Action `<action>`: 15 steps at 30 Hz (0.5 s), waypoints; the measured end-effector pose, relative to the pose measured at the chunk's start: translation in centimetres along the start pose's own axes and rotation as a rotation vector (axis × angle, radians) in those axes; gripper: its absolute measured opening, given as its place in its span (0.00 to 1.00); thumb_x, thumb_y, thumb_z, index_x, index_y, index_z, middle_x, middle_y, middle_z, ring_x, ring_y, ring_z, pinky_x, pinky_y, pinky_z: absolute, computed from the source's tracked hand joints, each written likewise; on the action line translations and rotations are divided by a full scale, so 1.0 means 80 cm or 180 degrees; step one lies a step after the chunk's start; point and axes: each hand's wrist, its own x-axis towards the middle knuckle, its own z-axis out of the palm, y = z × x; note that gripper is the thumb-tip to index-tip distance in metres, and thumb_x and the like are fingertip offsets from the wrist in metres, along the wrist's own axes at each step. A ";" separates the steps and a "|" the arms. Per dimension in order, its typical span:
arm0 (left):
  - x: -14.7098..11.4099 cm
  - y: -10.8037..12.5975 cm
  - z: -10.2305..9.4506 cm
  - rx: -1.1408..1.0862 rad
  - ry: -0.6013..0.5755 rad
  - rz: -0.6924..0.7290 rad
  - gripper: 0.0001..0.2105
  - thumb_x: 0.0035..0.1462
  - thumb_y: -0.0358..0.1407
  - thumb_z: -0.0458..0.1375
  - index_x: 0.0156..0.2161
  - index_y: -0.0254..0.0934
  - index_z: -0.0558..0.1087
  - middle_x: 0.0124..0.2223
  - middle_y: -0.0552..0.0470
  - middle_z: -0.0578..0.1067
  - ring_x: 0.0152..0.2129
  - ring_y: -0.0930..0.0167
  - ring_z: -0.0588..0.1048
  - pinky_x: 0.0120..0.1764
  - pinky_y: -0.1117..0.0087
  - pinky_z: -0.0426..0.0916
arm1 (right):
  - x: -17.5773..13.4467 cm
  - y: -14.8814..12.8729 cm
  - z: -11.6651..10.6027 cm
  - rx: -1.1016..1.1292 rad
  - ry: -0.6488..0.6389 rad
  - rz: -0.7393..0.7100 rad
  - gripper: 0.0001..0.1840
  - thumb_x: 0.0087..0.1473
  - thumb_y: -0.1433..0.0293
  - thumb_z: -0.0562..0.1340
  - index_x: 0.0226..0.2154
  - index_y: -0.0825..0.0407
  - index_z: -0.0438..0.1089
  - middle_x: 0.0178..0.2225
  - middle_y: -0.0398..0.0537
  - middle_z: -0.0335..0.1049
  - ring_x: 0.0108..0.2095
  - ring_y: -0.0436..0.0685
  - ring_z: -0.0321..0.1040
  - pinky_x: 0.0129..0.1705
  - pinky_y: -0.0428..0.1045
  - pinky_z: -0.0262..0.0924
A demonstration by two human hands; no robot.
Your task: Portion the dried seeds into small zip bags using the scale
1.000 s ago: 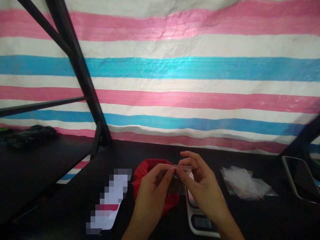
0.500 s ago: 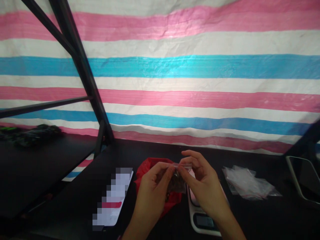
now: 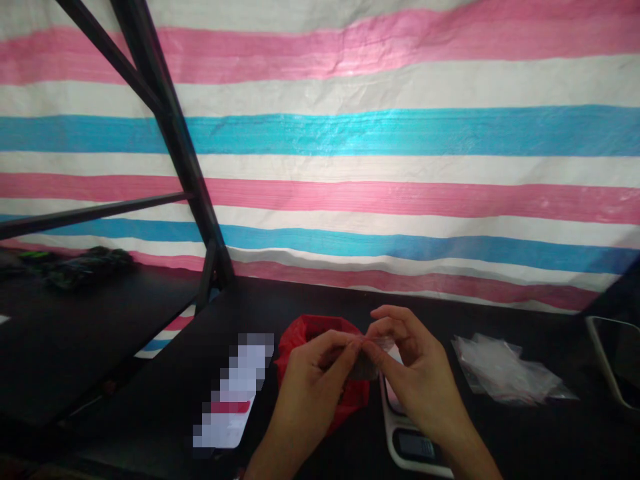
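Observation:
Between my two hands is a small clear zip bag (image 3: 364,368) with something dark inside, its contents too blurred to name. My left hand (image 3: 315,380) pinches the bag's top edge between thumb and forefinger. My right hand (image 3: 413,367) pinches the same edge close beside it, other fingers curled and slightly raised. Behind and below my left hand sits an open red plastic bag (image 3: 295,340), its inside mostly hidden. A white kitchen scale (image 3: 395,450) with a small display lies under my right hand and forearm, partly covered by them.
A pile of empty clear zip bags (image 3: 510,373) lies to the right, with a phone (image 3: 617,360) beyond it. On the left is a pale, pixelated flat object (image 3: 235,400). A black metal frame (image 3: 185,160) rises at the left before a striped sheet (image 3: 400,133).
Both hands still pinch the zip bag's top edge, fingertips slightly shifted and the bag tilted more. The whole view has moved a little, so things on the table appear farther right.

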 end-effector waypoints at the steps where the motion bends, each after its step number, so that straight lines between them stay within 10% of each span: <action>1: 0.000 -0.002 0.001 0.0098 -0.0044 -0.0006 0.12 0.62 0.45 0.64 0.37 0.40 0.84 0.38 0.50 0.85 0.36 0.66 0.83 0.41 0.70 0.77 | 0.001 -0.001 -0.001 -0.0029 0.0040 -0.0008 0.16 0.53 0.71 0.71 0.45 0.45 0.74 0.31 0.38 0.76 0.33 0.52 0.73 0.39 0.46 0.66; 8: 0.001 -0.019 -0.005 0.0857 0.0849 0.0519 0.20 0.71 0.50 0.53 0.57 0.45 0.79 0.53 0.48 0.82 0.50 0.63 0.80 0.55 0.62 0.73 | 0.030 0.029 -0.032 0.0112 0.1160 0.0245 0.24 0.44 0.60 0.77 0.41 0.50 0.74 0.30 0.43 0.79 0.31 0.56 0.76 0.37 0.50 0.69; 12: 0.006 -0.019 -0.028 0.1130 0.1322 0.0664 0.19 0.71 0.49 0.52 0.55 0.43 0.78 0.47 0.49 0.81 0.43 0.65 0.79 0.50 0.63 0.73 | 0.045 0.070 -0.065 -0.0130 0.2092 0.0276 0.26 0.41 0.55 0.77 0.38 0.51 0.74 0.33 0.47 0.79 0.35 0.58 0.77 0.40 0.53 0.73; 15: 0.009 -0.016 -0.040 0.1105 0.1397 0.0671 0.18 0.71 0.49 0.53 0.55 0.43 0.78 0.44 0.50 0.80 0.40 0.67 0.79 0.45 0.66 0.73 | 0.050 0.092 -0.081 -0.0688 0.2073 0.0328 0.23 0.44 0.53 0.72 0.38 0.51 0.74 0.35 0.50 0.80 0.38 0.61 0.79 0.43 0.55 0.75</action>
